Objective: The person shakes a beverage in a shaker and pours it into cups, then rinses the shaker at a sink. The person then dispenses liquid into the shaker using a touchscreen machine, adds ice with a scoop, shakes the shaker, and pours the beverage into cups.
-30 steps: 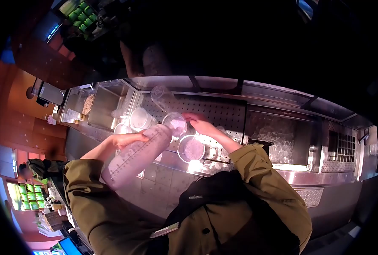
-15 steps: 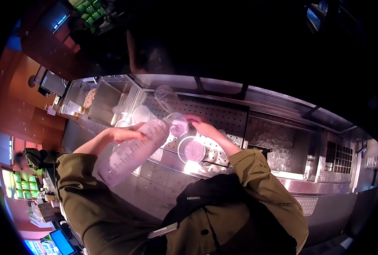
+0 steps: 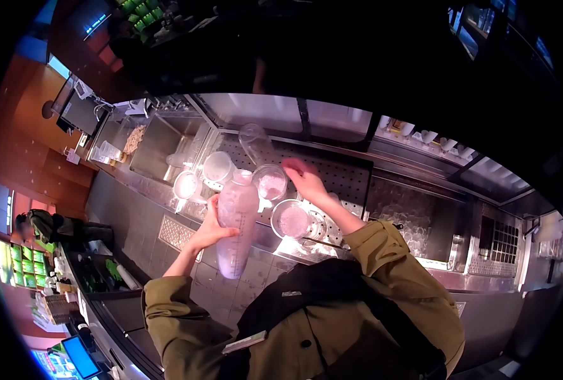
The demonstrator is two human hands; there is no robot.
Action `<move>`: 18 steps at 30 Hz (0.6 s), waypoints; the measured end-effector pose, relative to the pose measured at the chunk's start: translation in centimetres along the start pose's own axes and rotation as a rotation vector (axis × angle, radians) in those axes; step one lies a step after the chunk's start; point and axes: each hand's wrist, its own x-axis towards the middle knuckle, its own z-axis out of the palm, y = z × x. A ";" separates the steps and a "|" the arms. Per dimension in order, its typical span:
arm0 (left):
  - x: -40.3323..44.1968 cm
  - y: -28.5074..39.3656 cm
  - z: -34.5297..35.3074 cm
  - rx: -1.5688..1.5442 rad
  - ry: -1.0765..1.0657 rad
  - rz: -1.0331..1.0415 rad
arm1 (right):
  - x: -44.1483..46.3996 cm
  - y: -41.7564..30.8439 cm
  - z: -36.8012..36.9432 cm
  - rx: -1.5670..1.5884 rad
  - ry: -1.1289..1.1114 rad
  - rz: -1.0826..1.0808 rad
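Observation:
My left hand (image 3: 213, 229) is wrapped round a translucent shaker bottle (image 3: 237, 212) with printed measuring marks, held nearly upright, its neck away from me. Just right of its neck stands a clear cup (image 3: 271, 185) with pale, frothy contents. My right hand (image 3: 305, 180) hovers beyond that cup on the right, apart from it; its fingers are smeared by motion. Nearer to me is a clear jug (image 3: 294, 218), also with pale contents. Left of the cup are another clear cup (image 3: 219, 166) and a brightly lit round container (image 3: 187, 185).
A clear bottle (image 3: 255, 143) rests on the perforated metal tray (image 3: 332, 168). An ice bin (image 3: 402, 218) lies to the right and a metal sink (image 3: 164, 142) to the left. Far left, another person (image 3: 56, 225) is by a counter.
The shaker bottle has swung from a tilt over the cup to nearly upright, its neck drawn off the cup. My right hand has moved off the cup's side.

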 end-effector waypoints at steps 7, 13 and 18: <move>0.4 1.5 1.5 0.132 0.048 0.145 | 0.1 -3.7 8.1 0.321 0.055 -0.054; 2.3 3.1 0.3 0.119 -0.087 0.139 | 0.5 -5.9 5.8 0.458 -0.006 0.014; 2.5 4.2 -0.3 0.281 -0.024 0.208 | 2.9 -5.2 3.7 0.442 0.150 0.065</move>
